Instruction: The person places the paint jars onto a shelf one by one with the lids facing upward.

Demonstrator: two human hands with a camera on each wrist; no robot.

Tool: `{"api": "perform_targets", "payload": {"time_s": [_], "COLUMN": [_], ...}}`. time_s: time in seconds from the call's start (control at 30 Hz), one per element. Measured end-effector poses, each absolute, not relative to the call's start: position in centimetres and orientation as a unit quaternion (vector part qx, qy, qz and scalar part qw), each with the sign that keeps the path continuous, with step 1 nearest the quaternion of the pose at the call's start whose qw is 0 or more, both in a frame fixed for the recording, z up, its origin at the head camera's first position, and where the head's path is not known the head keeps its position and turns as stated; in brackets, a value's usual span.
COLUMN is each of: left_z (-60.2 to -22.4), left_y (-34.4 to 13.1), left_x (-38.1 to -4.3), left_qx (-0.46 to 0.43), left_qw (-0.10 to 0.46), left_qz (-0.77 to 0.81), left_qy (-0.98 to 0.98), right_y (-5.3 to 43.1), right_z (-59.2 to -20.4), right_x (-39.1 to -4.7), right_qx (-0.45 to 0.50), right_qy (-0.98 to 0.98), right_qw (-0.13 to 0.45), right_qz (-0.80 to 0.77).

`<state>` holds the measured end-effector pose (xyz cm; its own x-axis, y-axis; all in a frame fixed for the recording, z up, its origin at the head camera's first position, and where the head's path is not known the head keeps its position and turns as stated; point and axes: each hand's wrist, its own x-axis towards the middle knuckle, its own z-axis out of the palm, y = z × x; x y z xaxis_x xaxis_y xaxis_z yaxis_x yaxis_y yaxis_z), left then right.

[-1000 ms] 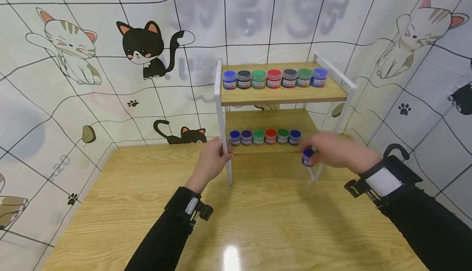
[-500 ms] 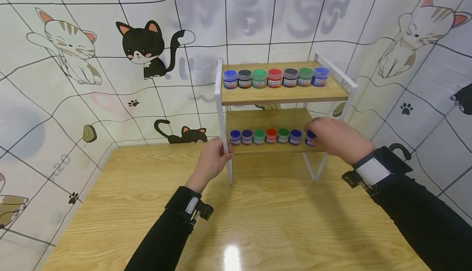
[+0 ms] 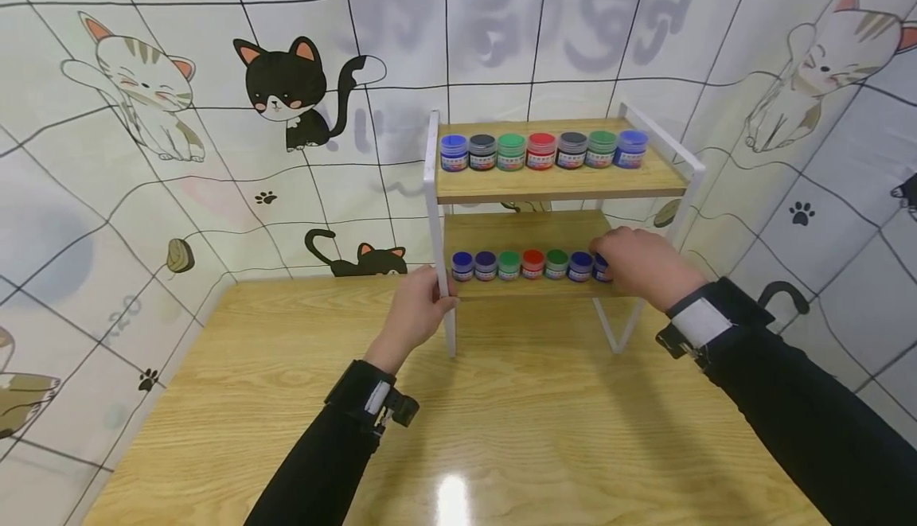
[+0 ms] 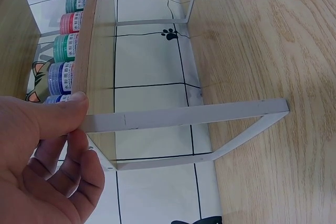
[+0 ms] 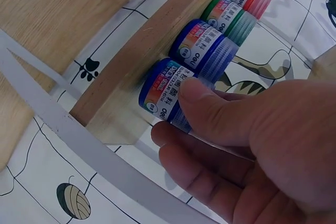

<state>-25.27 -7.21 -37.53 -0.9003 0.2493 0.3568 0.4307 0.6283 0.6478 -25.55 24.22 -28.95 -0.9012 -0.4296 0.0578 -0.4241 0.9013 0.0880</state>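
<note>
My right hand pinches a blue paint jar between thumb and fingers at the right end of the lower shelf. The jar stands upright, close beside another blue paint jar, and is partly covered by the fingers in the head view. Green, red and purple jars continue that row to the left. My left hand grips the rack's left front post where it meets the lower shelf, its thumb on the board's edge.
Several paint jars in blue, black, green and red line the upper shelf. The two-tier rack stands on a wooden table against a wall covering printed with cats. White side frames flank the shelves.
My right hand has lifted the blue jar from in front of the rack onto the lower shelf, then shifted it left against the row. The left hand keeps its grip on the post.
</note>
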Motion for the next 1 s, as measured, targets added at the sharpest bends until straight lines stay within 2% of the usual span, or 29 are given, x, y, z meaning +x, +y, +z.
{"api": "perform_targets", "payload": {"time_s": [0.67,0.8,1.0], "left_z": [-37.6,-37.4,-37.2], "left_y": [-7.1,-7.1,-7.3], "left_x": [-25.2,-25.1,-25.3], "left_qx": [-0.181,-0.183,-0.183], "left_qw": [0.108,0.105,0.094], "left_qz": [-0.394,-0.399,-0.394], "left_qy": [-0.895,-0.892,-0.896], "right_y": [24.1,24.0,24.0], "right_z": [-29.3,-28.8,-28.8], "right_x": [-25.2,-24.7,-23.7], "right_qx": [0.219,0.223,0.255], "right_qy": [-0.974,-0.971,-0.953], "right_qw": [0.043,0.073,0.153], "right_qz": [-0.044,-0.053,-0.056]}}
